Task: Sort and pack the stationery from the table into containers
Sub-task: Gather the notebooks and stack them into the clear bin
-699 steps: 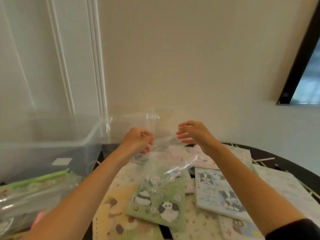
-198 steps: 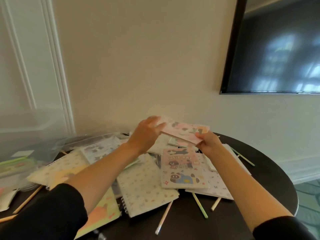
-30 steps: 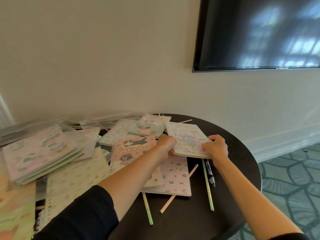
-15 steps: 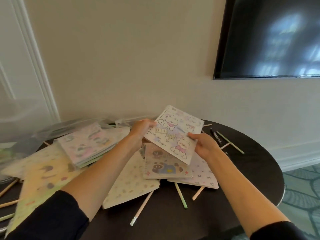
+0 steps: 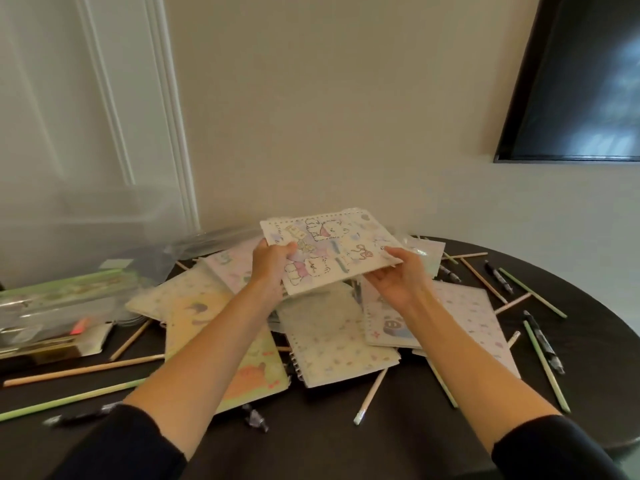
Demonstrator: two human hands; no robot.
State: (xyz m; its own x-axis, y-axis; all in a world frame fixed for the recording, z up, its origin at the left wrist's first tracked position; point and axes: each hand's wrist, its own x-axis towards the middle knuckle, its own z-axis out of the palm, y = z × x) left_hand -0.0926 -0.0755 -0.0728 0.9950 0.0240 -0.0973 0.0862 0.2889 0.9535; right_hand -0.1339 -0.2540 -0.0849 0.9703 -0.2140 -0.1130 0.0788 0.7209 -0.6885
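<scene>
A spiral notebook with cartoon bears [image 5: 334, 247] is lifted above the pile, tilted toward me. My left hand [image 5: 272, 268] grips its left edge and my right hand [image 5: 401, 277] holds its right edge from below. Beneath it, several patterned notebooks [image 5: 337, 337] lie overlapped on the dark round table [image 5: 346, 441]. Pencils [image 5: 369, 398] and pens [image 5: 543, 341] are scattered around the pile. A clear plastic bin [image 5: 104, 216] stands at the back left, blurred.
Clear sleeves with stationery [image 5: 62, 299] lie stacked at the left edge under the bin. Long pencils [image 5: 83, 368] lie at the front left. The wall runs close behind the table, with a dark screen [image 5: 581, 81] at upper right. The table's rim curves away on the right.
Both hands picked the bear notebook off the right side of the pile, then carried it up and to the left over the heap. The view swung left toward the bin.
</scene>
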